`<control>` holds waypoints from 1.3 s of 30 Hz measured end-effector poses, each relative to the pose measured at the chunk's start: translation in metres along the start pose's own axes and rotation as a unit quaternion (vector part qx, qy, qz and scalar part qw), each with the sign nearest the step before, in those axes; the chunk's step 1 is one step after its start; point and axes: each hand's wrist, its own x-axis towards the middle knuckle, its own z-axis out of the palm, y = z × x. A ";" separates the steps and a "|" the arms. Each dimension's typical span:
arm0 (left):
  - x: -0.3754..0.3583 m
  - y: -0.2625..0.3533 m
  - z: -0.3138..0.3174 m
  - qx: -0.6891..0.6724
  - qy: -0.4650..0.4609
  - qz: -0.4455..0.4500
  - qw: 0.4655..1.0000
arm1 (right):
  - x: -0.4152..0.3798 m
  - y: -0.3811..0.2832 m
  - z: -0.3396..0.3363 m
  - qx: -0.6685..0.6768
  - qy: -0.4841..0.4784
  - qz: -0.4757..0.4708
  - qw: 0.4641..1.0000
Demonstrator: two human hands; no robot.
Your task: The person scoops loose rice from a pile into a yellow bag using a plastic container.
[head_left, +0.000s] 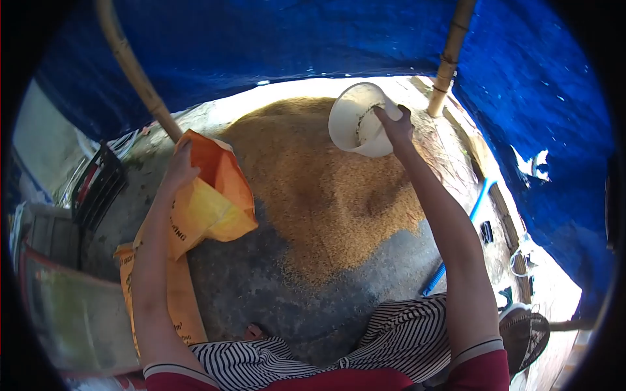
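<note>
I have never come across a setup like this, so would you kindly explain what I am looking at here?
There is no machine here: a person is working with two bare hands. The only picture comes from a camera worn on the head, looking forward and down, so the arms reach away from you. The left hand grips the edge of an open orange and yellow bag. The right hand holds a white tub by its rim, tilted so you see some bits inside. A golden-brown heap, apparently grain, is spread over the grey floor. Blue sheeting hangs behind.
</note>
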 end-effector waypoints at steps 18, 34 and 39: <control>0.029 0.225 0.210 -0.208 -0.257 0.003 0.944 | 0.031 0.056 0.001 -0.375 0.118 -0.410 0.823; 0.026 0.231 0.311 -0.297 -0.225 -0.140 0.917 | -0.025 0.083 0.057 -0.406 -0.099 -0.247 0.874; 0.024 0.220 0.312 -0.412 -0.239 -0.055 0.878 | -0.034 0.099 0.051 -0.359 -0.105 -0.221 0.901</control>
